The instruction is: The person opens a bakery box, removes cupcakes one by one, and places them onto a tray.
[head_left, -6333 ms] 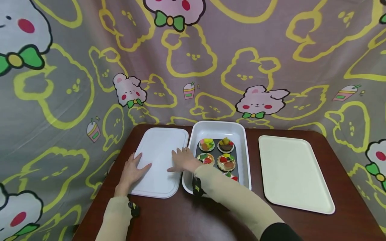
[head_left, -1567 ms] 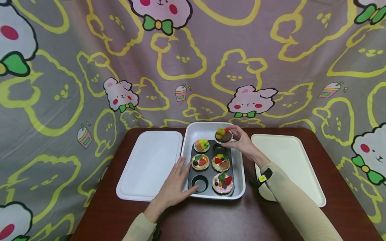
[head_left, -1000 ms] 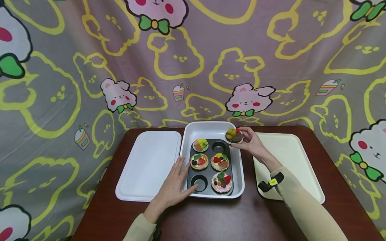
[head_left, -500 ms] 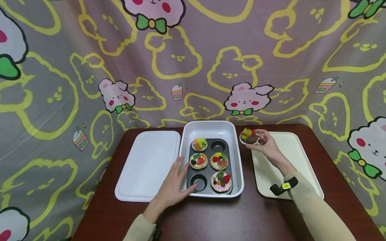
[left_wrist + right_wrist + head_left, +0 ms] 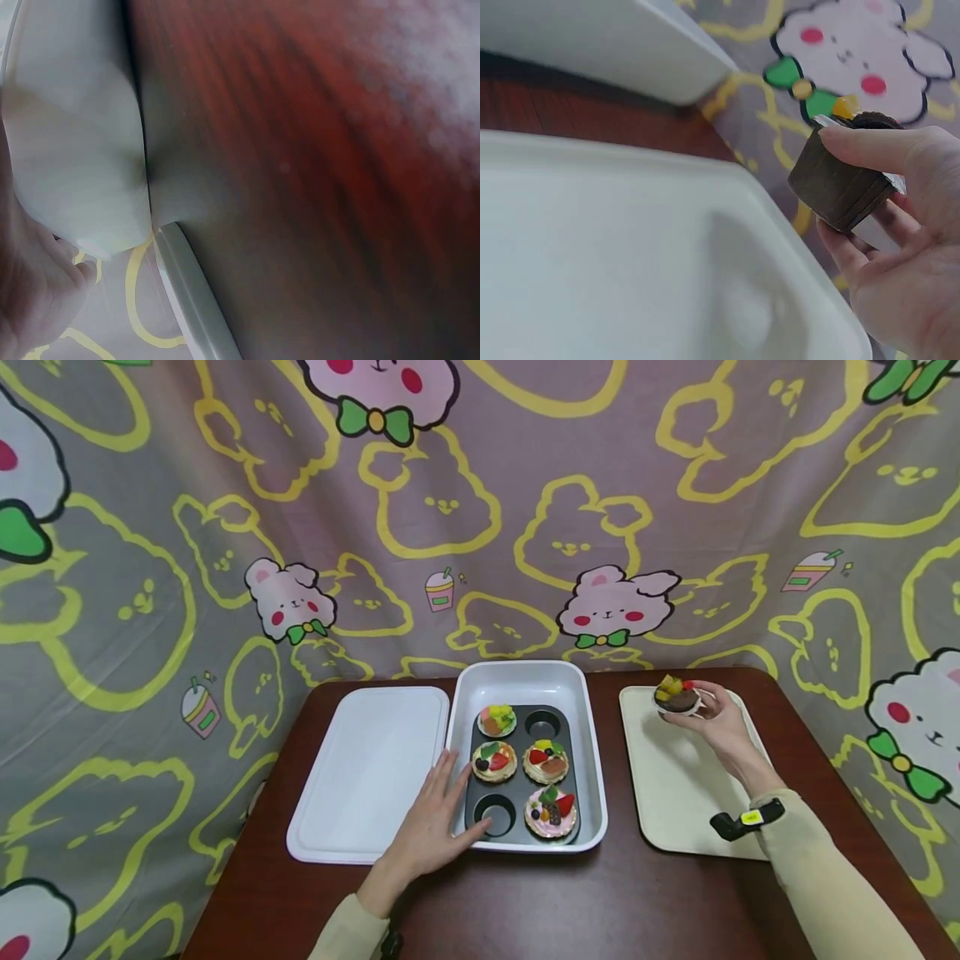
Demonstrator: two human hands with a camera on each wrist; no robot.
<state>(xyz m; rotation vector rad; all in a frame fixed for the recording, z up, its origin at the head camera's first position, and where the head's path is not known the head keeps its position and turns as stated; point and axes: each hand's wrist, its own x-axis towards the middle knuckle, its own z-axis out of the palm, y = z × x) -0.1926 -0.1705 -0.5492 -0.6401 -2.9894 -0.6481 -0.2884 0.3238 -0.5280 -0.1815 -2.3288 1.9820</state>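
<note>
My right hand (image 5: 718,725) pinches a dark chocolate cupcake (image 5: 677,697) topped with yellow and red fruit, above the far end of the cream tray (image 5: 675,810). In the right wrist view the cupcake (image 5: 836,180) shows its brown ridged side between thumb and fingers, over the tray's rim. My left hand (image 5: 423,835) lies with straight, spread fingers at the near left rim of the white bin (image 5: 592,760). Inside that bin sits a dark muffin pan (image 5: 521,777) bearing several fruit-topped pastries, among them a pink one (image 5: 551,812); two of its cups show bare.
A white lid (image 5: 367,777) lies on the brown table (image 5: 525,910), left of the bin. A patterned curtain (image 5: 510,510) hangs close behind the table and along its sides.
My right hand has lifted the chocolate cupcake out of the pan's far right cup and carried it right, over the cream tray. The left hand moved from the lid to the bin's rim and stays there.
</note>
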